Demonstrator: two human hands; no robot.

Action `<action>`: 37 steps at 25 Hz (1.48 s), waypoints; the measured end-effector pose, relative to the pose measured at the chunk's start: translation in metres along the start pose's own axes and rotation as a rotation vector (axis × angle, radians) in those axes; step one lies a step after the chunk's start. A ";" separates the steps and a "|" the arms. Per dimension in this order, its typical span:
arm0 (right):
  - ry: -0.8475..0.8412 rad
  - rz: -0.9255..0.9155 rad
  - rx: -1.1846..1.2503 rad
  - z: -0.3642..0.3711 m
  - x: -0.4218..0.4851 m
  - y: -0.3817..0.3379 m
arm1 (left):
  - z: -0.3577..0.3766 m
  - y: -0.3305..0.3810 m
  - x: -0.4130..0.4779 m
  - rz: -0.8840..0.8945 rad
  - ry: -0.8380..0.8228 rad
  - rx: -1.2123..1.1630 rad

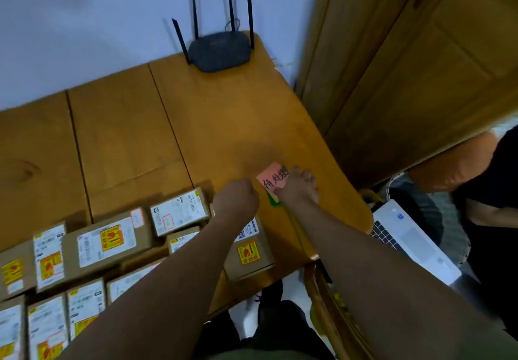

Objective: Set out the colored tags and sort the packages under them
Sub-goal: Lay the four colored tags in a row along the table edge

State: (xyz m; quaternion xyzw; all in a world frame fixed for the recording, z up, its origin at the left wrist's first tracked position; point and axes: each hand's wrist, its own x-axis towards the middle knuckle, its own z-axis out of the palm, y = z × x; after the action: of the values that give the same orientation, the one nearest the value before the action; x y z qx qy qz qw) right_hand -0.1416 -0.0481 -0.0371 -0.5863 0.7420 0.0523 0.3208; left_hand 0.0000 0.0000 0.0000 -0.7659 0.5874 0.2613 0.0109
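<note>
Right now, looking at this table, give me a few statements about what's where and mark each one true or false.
1. The right hand holds the pink tag. True.
2. The router stands among the packages. False: it sits at the far edge of the table, by the wall, apart from them.
3. The pink tag bears dark handwriting. True.
4. The laptop lies on the table. False: it is beyond the table's right edge.
5. A green tag peeks out under the pink one. True.
</note>
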 end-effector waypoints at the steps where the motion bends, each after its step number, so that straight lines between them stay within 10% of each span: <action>1: -0.016 0.045 0.017 0.006 0.008 0.002 | 0.003 0.001 0.005 -0.014 -0.022 0.001; 13: 0.055 0.146 0.256 0.061 0.021 0.001 | 0.036 -0.010 0.014 -0.053 -0.030 -0.250; 20: -0.077 0.023 0.861 -0.013 -0.012 -0.042 | -0.024 -0.001 0.025 -0.342 -0.094 -1.090; 28: -0.369 -0.310 1.242 -0.104 -0.093 -0.126 | -0.166 -0.036 -0.021 -0.038 0.224 -1.253; 37: -0.388 -0.589 1.059 -0.114 -0.139 -0.221 | -0.232 -0.110 -0.078 0.032 0.544 -1.320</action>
State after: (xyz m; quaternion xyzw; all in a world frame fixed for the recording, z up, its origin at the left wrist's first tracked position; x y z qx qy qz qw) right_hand 0.0256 -0.0518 0.1935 -0.5077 0.4034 -0.3068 0.6967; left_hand 0.1758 0.0285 0.2003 -0.6419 0.2995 0.3622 -0.6059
